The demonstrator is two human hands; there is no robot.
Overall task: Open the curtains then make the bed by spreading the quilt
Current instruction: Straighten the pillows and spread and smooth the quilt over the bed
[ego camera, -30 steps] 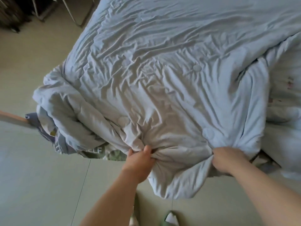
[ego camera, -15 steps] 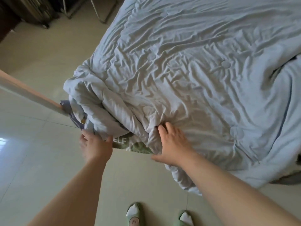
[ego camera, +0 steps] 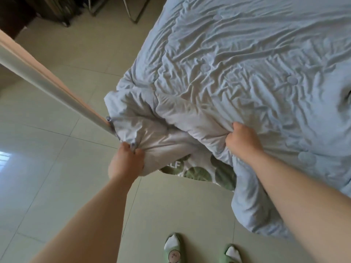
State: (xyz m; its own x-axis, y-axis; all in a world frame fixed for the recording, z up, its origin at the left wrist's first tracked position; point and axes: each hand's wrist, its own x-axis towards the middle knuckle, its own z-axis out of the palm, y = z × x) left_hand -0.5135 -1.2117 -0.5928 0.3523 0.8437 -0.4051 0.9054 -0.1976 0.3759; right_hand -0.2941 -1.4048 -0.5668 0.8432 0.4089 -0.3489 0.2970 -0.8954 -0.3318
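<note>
A wrinkled pale blue quilt (ego camera: 237, 69) covers most of the bed, with its near left corner bunched into a thick fold. My left hand (ego camera: 126, 161) grips that bunched corner at the bed's edge. My right hand (ego camera: 242, 138) holds a fistful of the quilt further right, on top of the bed. A sheet with green leaf print (ego camera: 197, 170) shows under the lifted edge between my hands. Part of the quilt hangs down over the bed's near side.
A pale wooden rail (ego camera: 49, 86) runs diagonally from the upper left to the bed corner. Tiled floor (ego camera: 57, 186) lies below, with my feet in green slippers (ego camera: 172, 247). Metal legs (ego camera: 131, 14) and dark furniture stand at the top left.
My left hand has taken hold of the bunched corner it was reaching under. My right hand has closed on the quilt and moved right. The corner fold is pulled out flatter.
</note>
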